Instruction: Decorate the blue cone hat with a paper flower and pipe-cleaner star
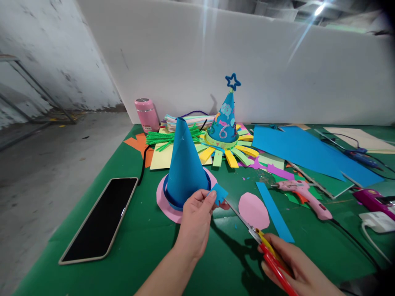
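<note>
Between the thumb and fingers of my left hand (199, 218) is a small piece of blue paper (219, 192) with cuts along one edge. My right hand (293, 263) grips a pair of scissors (262, 242) with red and yellow handles. Their blades point up and left, with the tips at the blue piece. Just behind my left hand stands a blue paper cone (187, 168), seated on a pink paper ring (162, 199). A round pink paper piece (254, 210) and a blue paper strip (274, 211) lie on the table near the scissors.
A decorated party hat (226, 119) with a star on top stands at the back, beside green pipe cleaners (169, 137). A phone (100, 220) lies at left. At right are a pink glue gun (305, 195) with its cord and large blue sheets (296, 148). A pink bottle (146, 115) stands behind.
</note>
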The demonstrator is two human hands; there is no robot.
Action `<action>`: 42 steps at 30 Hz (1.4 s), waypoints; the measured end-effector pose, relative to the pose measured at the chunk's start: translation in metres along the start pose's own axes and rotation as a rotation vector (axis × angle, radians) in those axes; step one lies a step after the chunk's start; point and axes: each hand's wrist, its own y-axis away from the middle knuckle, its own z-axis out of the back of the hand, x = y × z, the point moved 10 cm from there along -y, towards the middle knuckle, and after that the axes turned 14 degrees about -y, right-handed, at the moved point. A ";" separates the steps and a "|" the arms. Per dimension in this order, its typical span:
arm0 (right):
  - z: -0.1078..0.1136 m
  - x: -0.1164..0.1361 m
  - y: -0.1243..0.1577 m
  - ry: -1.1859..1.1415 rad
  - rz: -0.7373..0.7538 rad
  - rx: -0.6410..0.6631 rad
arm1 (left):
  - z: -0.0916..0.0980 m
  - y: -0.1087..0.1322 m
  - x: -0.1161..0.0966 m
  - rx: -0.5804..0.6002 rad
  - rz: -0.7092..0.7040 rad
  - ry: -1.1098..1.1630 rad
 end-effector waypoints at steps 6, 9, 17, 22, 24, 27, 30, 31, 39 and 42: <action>0.002 -0.001 0.000 -0.021 -0.011 -0.015 | 0.003 -0.002 0.002 -0.021 0.008 -0.009; 0.002 -0.001 -0.001 -0.021 -0.011 -0.021 | 0.003 -0.002 0.001 -0.027 0.005 -0.012; 0.002 -0.002 0.001 -0.058 -0.011 -0.041 | 0.001 -0.001 0.001 -0.009 -0.010 -0.015; 0.001 0.005 0.001 0.010 0.018 -0.043 | 0.001 -0.002 0.001 -0.006 -0.014 -0.033; 0.001 0.010 0.000 0.055 0.034 -0.042 | 0.002 -0.002 0.001 -0.009 -0.014 -0.043; 0.000 0.016 0.000 0.099 0.060 -0.045 | 0.002 -0.002 0.002 -0.012 -0.008 -0.047; 0.001 0.017 0.001 0.122 0.075 -0.049 | 0.001 -0.001 0.003 0.002 -0.007 -0.054; 0.001 0.016 0.001 0.132 0.078 -0.052 | 0.000 -0.001 0.003 0.007 -0.008 -0.058; 0.001 0.014 0.001 0.162 0.118 -0.012 | -0.002 -0.001 0.003 0.024 -0.028 -0.043; 0.001 0.012 0.001 0.128 0.114 -0.003 | -0.003 0.000 0.003 0.032 -0.024 -0.032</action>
